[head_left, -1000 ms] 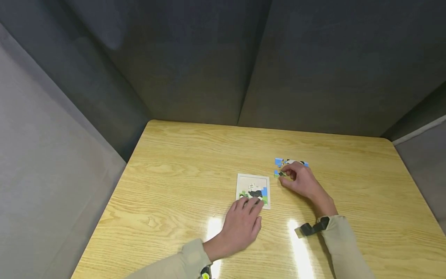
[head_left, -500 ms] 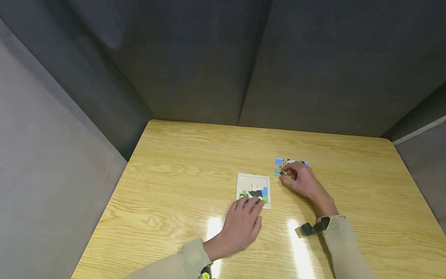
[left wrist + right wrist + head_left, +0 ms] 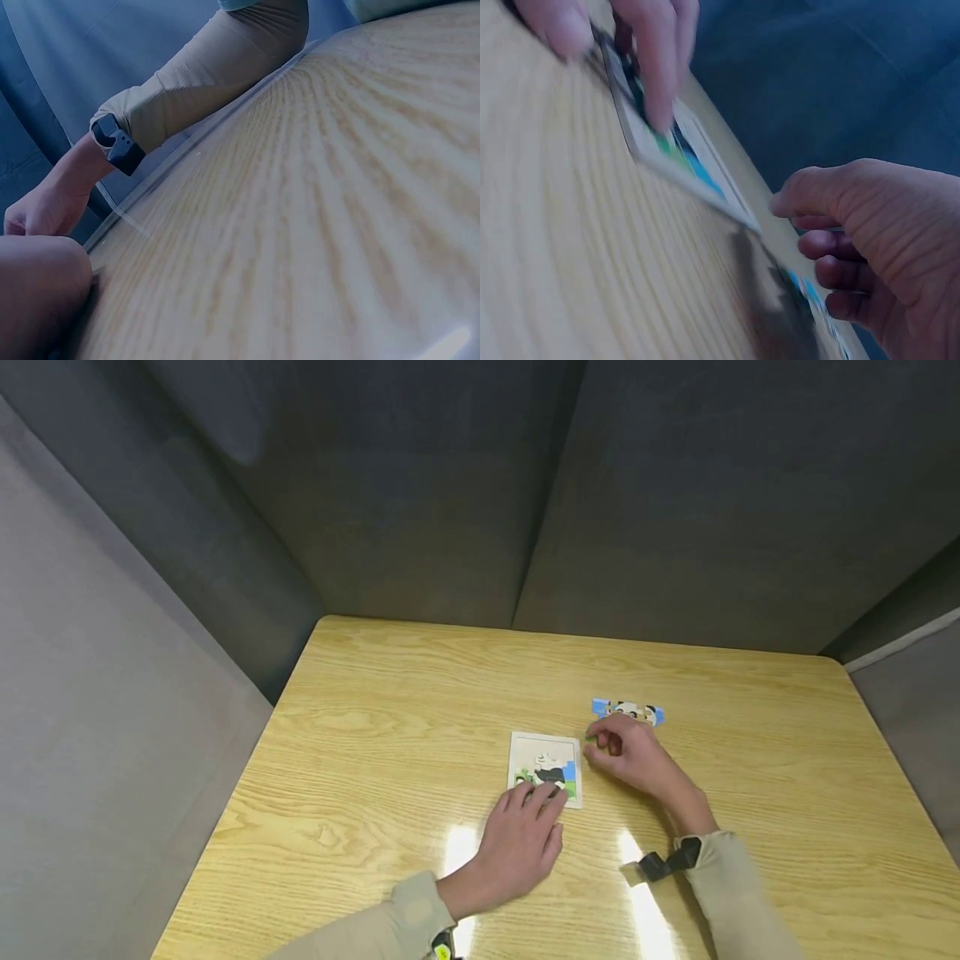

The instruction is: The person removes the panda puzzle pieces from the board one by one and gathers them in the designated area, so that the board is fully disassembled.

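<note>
Looks like a curtained-off recording booth. Enclosed by dark curtains (image 3: 420,510) and a pale grey side panel (image 3: 112,693) around a wood-grain table (image 3: 360,760). Equipped with a wrist camera (image 3: 684,855)

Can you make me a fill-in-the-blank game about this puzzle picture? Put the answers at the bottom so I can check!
1. The right hand holds a small piece, and the bit of it that shows is ____.
2. Both ends of the row of loose pieces are coloured ____.
3. In the head view, the puzzle tray, with the fingers of the left hand on it, lies to the ____ of that row.

Missing words: green; blue; left
</note>
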### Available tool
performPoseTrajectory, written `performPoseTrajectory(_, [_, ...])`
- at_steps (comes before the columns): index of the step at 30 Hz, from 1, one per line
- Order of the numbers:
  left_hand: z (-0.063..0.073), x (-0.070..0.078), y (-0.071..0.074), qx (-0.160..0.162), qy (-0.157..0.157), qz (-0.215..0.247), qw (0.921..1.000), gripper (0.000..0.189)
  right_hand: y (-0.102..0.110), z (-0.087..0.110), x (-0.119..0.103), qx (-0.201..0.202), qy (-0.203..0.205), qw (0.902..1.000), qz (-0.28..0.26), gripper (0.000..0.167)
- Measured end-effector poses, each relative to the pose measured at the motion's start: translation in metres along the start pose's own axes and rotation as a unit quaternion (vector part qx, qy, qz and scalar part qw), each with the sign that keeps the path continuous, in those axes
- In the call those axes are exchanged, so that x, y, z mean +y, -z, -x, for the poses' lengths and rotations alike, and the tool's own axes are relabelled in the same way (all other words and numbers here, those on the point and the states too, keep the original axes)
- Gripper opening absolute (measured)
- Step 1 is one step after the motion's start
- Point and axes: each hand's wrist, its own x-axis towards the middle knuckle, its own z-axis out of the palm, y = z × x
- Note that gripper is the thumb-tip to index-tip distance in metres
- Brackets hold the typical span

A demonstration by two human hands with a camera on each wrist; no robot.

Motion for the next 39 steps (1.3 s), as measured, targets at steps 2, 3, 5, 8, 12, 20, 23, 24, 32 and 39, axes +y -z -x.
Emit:
performPoseTrajectory(2, [0.000, 0.000, 0.000, -0.004, 0.001, 0.000, 1.0000, 0.047, -0.004, -0.001, -0.009, -0.026, 0.006, 0.9996, -0.009, 0.021])
performPoseTrajectory(3, [0.000, 0.000, 0.000, -0.005, 0.000, 0.000, 1.0000, 0.048, -0.006, -0.001, -0.013, -0.042, 0.009, 0.9990, -0.013, 0.022])
performPoseTrajectory(5, [0.000, 0.000, 0.000, -0.004, -0.001, -0.001, 1.0000, 0.048, -0.011, -0.002, -0.021, -0.073, 0.013, 0.9970, -0.021, 0.023])
performPoseTrajectory(8, [0.000, 0.000, -0.001, 0.003, -0.006, -0.003, 1.0000, 0.048, -0.017, -0.005, -0.030, -0.118, 0.017, 0.9925, -0.027, 0.024])
performPoseTrajectory(12, [0.001, 0.000, -0.001, 0.014, -0.013, -0.006, 0.9998, 0.047, -0.020, -0.009, -0.040, -0.157, 0.001, 0.9872, -0.028, 0.023])
performPoseTrajectory(20, [0.002, 0.002, 0.000, 0.022, -0.015, -0.007, 0.9996, 0.047, -0.019, -0.013, -0.046, -0.182, -0.013, 0.9826, -0.033, 0.019])
performPoseTrajectory(23, [0.003, 0.002, 0.000, 0.027, -0.017, -0.005, 0.9995, 0.046, -0.020, -0.012, -0.046, -0.177, 0.000, 0.9837, -0.031, 0.015])
performPoseTrajectory(24, [0.003, 0.002, 0.000, 0.028, -0.017, -0.005, 0.9994, 0.046, -0.020, -0.012, -0.047, -0.174, 0.002, 0.9843, -0.029, 0.015])
performPoseTrajectory(32, [0.003, 0.002, 0.000, 0.029, -0.016, -0.014, 0.9993, 0.048, -0.018, -0.013, -0.049, -0.178, -0.016, 0.9835, -0.027, 0.026])
performPoseTrajectory(39, [0.003, 0.002, -0.001, 0.030, -0.016, -0.013, 0.9993, 0.047, -0.020, -0.014, -0.050, -0.193, -0.030, 0.9805, -0.025, 0.024])
